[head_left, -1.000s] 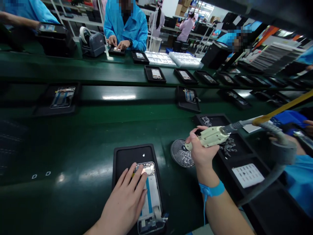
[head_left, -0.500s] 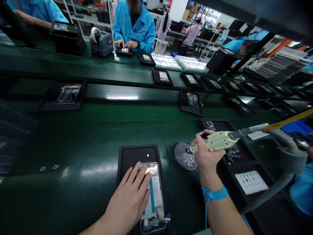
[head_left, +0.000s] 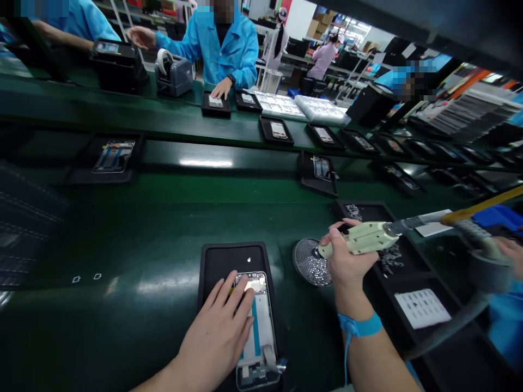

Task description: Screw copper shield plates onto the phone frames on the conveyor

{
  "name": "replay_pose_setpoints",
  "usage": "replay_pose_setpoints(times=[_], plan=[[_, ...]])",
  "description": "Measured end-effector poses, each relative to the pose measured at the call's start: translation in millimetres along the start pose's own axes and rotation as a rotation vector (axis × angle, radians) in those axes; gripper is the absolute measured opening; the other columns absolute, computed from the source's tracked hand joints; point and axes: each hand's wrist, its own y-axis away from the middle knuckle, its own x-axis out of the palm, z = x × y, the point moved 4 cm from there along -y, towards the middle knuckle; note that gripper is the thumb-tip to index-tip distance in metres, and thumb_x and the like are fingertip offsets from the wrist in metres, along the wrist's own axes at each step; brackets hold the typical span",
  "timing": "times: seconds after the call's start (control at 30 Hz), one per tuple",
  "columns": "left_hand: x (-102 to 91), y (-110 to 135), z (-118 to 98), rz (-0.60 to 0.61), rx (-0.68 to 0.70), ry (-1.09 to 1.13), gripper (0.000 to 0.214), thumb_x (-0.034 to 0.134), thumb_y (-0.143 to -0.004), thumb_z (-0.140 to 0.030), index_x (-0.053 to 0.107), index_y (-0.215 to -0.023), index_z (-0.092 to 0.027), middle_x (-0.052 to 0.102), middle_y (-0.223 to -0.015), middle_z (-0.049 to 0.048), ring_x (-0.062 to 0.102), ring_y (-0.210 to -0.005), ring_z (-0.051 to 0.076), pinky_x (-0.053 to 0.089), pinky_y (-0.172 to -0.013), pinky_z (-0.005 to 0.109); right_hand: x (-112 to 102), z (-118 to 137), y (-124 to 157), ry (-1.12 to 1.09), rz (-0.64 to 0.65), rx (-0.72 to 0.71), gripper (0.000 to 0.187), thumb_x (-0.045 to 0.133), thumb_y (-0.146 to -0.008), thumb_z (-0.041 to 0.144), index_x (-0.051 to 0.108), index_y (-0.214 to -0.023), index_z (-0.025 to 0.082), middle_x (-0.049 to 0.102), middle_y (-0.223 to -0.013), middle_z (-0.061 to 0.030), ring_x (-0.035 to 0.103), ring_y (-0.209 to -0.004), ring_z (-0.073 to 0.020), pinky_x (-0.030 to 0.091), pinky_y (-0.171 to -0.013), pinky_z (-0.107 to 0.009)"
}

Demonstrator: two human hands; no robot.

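Note:
My left hand [head_left: 216, 337] lies flat with fingers stretched out on an opened phone [head_left: 257, 332] that sits in a black tray [head_left: 229, 258] near the front of the green belt. My right hand [head_left: 345, 261] is wrapped round a pale electric screwdriver [head_left: 365, 238], whose tip points down at a round perforated screw dish [head_left: 310, 262] just right of the tray. A grey hose and a yellow cable run from the screwdriver off to the right. A blue strap circles my right wrist.
A black compartment tray [head_left: 408, 272] with loose screws and a white card lies on the right. More black trays with phones [head_left: 112, 155] [head_left: 321, 169] ride the belt. Across it, a person in a blue coat [head_left: 223, 46] works beside a label printer [head_left: 174, 73].
My hands hold almost the same pose; the screwdriver tip stays over the screw dish. The person opposite has stretched one arm out to the side.

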Motion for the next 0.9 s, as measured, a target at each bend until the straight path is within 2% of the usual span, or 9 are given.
replay_pose_setpoints(times=[0.13,0.2,0.3,0.37,0.5,0.6,0.9], plan=[[1.9,2,-6,-0.002,0.085,0.07,0.036,0.049,-0.103,-0.02,0.061,-0.136,-0.013,0.055,-0.148,0.0097,0.046,-0.143,0.029,0.038,-0.12,0.044,3,28,-1,-0.082,-0.064,-0.034,0.032,0.075,-0.074,0.02,0.06,-0.101,0.015,0.064,-0.083,-0.001,0.056,-0.044,-0.0118,0.047,-0.045,-0.029],[1.7,4,-10,0.011,0.137,0.101,0.035,0.051,-0.103,-0.021,0.06,-0.136,-0.013,0.056,-0.147,0.009,0.048,-0.141,0.026,0.036,-0.121,0.039,10,49,5,-0.154,-0.05,-0.064,0.031,0.071,-0.074,0.017,0.059,-0.103,0.016,0.064,-0.082,0.0003,0.055,-0.044,-0.0121,0.049,-0.045,-0.03],[-1.4,4,-13,0.022,0.156,0.122,0.033,0.048,-0.105,-0.024,0.061,-0.133,-0.012,0.06,-0.142,0.0098,0.052,-0.137,0.024,0.037,-0.12,0.034,33,74,28,-0.263,0.098,-0.048,0.031,0.066,-0.075,0.015,0.059,-0.105,0.018,0.064,-0.086,0.0011,0.056,-0.045,-0.0116,0.05,-0.046,-0.031],[-2.9,4,-14,0.034,0.153,0.137,0.034,0.044,-0.106,-0.023,0.06,-0.133,-0.01,0.06,-0.142,0.0112,0.052,-0.137,0.025,0.036,-0.12,0.035,51,81,49,-0.325,0.232,-0.001,0.029,0.065,-0.078,0.013,0.059,-0.106,0.019,0.064,-0.088,0.0008,0.057,-0.047,-0.011,0.051,-0.046,-0.03],[-2.5,4,-15,0.04,0.132,0.193,0.037,0.045,-0.104,-0.023,0.06,-0.134,-0.008,0.06,-0.141,0.0135,0.052,-0.136,0.027,0.033,-0.122,0.037,80,79,89,-0.373,0.448,0.079,0.027,0.064,-0.085,0.012,0.06,-0.111,0.02,0.064,-0.094,-0.0003,0.06,-0.052,-0.0101,0.055,-0.052,-0.031],[0.6,4,-16,0.058,0.117,0.234,0.038,0.048,-0.103,-0.024,0.058,-0.136,-0.007,0.06,-0.139,0.013,0.054,-0.133,0.027,0.034,-0.122,0.038,89,73,104,-0.38,0.546,0.094,0.029,0.062,-0.089,0.012,0.059,-0.116,0.022,0.063,-0.101,-0.001,0.063,-0.057,-0.0101,0.057,-0.056,-0.031],[5.2,4,-17,0.063,0.117,0.277,0.037,0.049,-0.102,-0.022,0.059,-0.134,-0.006,0.06,-0.136,0.0137,0.055,-0.129,0.027,0.035,-0.121,0.039,93,64,113,-0.353,0.612,0.088,0.031,0.062,-0.092,0.014,0.057,-0.121,0.025,0.062,-0.104,-0.0014,0.064,-0.061,-0.0093,0.059,-0.058,-0.029]])
